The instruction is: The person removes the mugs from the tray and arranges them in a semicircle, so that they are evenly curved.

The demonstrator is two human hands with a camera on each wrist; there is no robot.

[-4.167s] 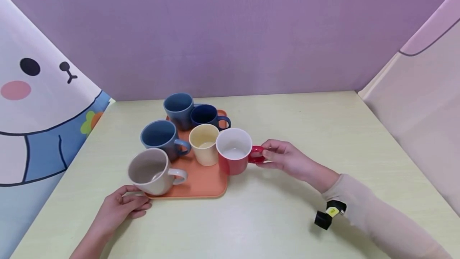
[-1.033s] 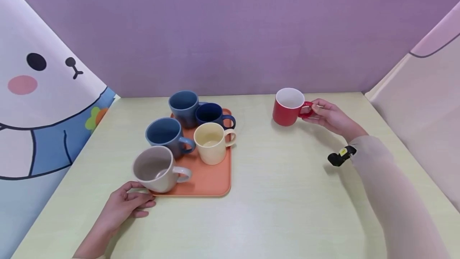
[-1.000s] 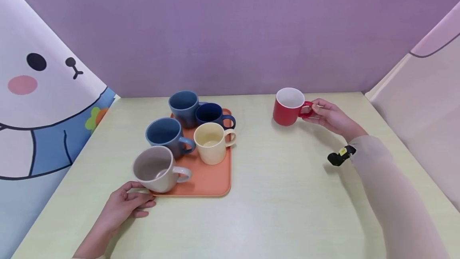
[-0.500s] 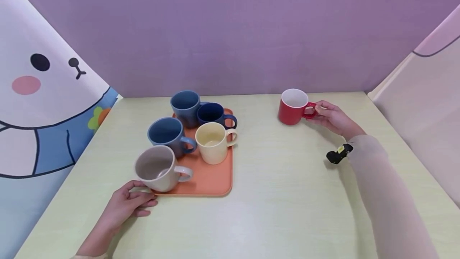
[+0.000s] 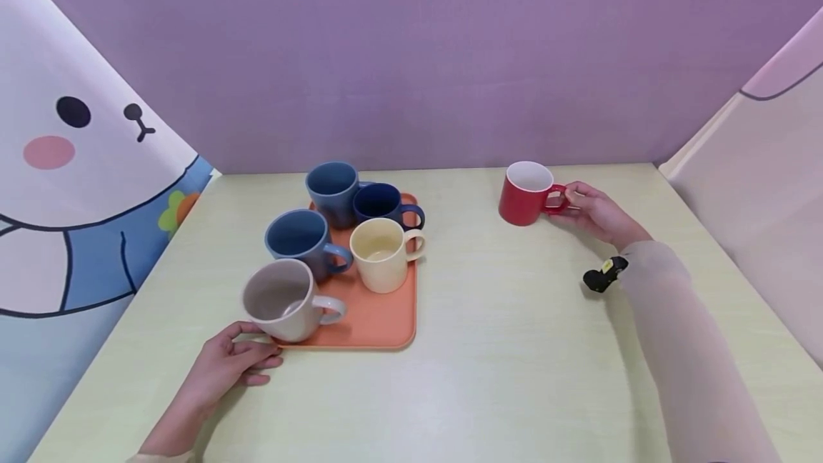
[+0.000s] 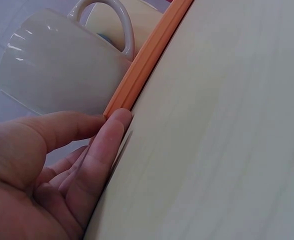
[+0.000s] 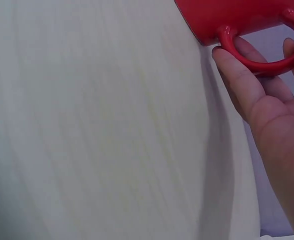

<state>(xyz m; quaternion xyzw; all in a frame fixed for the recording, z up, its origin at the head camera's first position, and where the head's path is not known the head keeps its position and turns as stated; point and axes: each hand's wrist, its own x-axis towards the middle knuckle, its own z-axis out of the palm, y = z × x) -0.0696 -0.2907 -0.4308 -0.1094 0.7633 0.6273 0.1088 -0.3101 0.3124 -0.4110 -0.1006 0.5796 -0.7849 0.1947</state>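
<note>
Red mug (image 5: 522, 198), upright, white inside, just left of the right hand (image 5: 596, 213), which grips its handle. Orange tray (image 5: 379, 320) ahead and right of the left hand (image 5: 223, 366), thumb and fingers pinching its near corner. Aboard: grey mug (image 5: 289, 309) closest to that hand, blue mug (image 5: 302, 241), cream mug (image 5: 381, 259), navy mug (image 5: 378, 206), second blue mug (image 5: 333, 197) farthest, handle partly hidden. Can't tell if the red one's base meets the table (image 5: 501, 349).
</note>
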